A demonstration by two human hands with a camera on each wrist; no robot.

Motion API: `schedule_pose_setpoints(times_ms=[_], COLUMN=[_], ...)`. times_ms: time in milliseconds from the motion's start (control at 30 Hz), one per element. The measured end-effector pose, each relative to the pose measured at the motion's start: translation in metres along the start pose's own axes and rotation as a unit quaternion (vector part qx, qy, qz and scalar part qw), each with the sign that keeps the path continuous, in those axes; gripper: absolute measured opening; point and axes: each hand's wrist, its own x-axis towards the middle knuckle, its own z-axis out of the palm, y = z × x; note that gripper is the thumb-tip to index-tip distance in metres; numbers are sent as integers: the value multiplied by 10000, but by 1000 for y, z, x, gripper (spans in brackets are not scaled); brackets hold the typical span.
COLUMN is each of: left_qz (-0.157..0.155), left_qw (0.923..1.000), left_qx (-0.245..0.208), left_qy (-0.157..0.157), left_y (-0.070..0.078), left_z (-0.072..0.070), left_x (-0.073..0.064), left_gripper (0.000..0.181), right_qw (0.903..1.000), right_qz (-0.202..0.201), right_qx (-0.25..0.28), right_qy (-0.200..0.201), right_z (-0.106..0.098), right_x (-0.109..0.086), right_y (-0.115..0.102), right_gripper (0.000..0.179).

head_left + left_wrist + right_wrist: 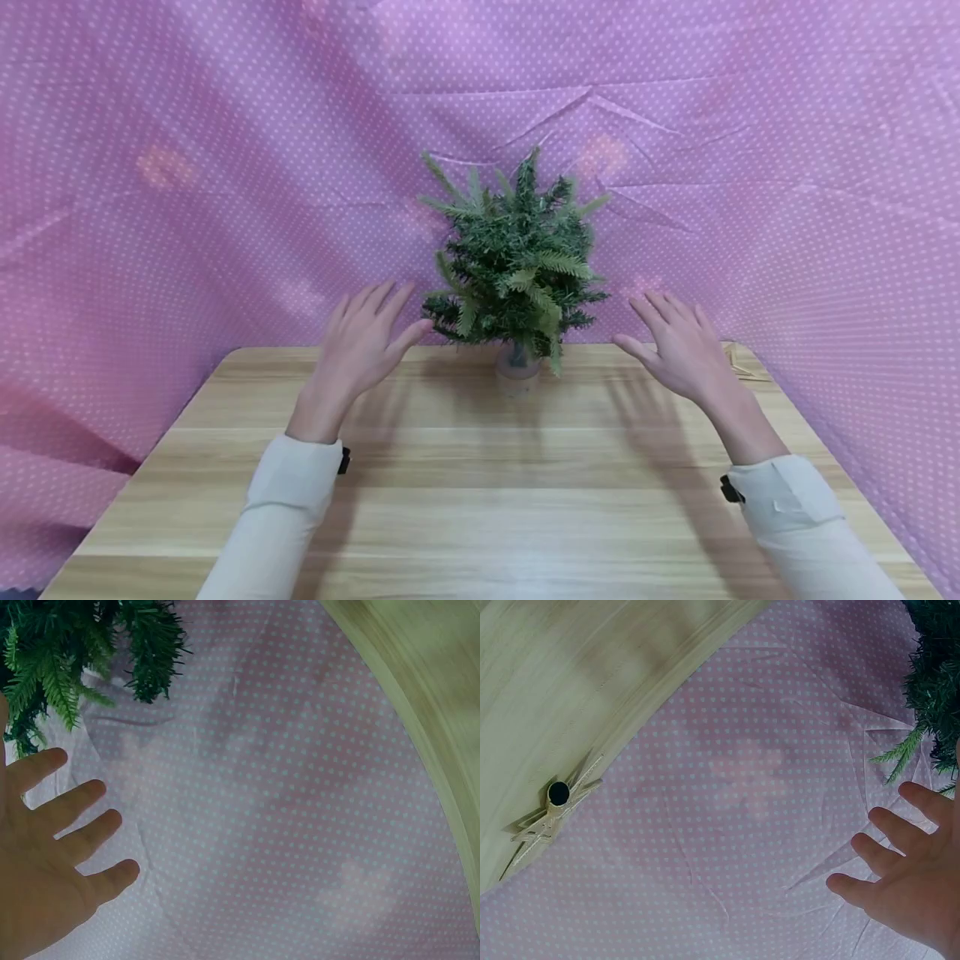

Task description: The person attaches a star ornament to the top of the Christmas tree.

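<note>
A small artificial Christmas tree [521, 258] stands upright near the table's back edge, its base [517, 371] pale and round. To its left is my left hand [360, 342], fingers spread and thumb tip right at the lower branches. My right hand [678, 346] is on the other side, a little apart from the branches, with fingers straight and spread. Both hands hold nothing. In the left wrist view, green branches [146, 652] hang above the left hand [56, 847]. Branches [934, 675] also show above the right hand [907, 862] in the right wrist view.
A straw-coloured star-shaped ornament [555, 806] with a dark round centre lies at the table's back right corner, partly behind the right hand in the head view. The wooden table [480, 517] meets a pink dotted cloth [787, 208] at the back and sides.
</note>
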Motion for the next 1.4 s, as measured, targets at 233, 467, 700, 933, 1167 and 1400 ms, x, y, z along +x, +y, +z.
schedule_pose_setpoints(times_ms=[233,467,700,933,1167,1400], left_qz=[419,335,524,642,709,782], left_qw=[9977,9926,9809,9763,9768,9752], left_qx=[-181,-1009,-1598,-1820,-1808,-1872], left_qy=[495,585,972,982,906,882], left_y=[7,11,14,19,25,25], left_z=[-5,-11,-16,-24,-30,-32], left_x=[11,24,33,43,55,61], left_gripper=[74,71,69,68,63,59], right_qw=[9999,9998,9995,9995,9990,9990], right_qz=[-57,-19,-13,-89,6,-25], right_qx=[115,198,284,282,432,453], right_qy=[0,16,96,147,67,-47], right_z=[3,7,10,11,10,6], right_x=[0,-1,-1,-1,-4,-6], right_y=[6,15,23,33,47,59], right_gripper=[74,72,71,66,63,61])
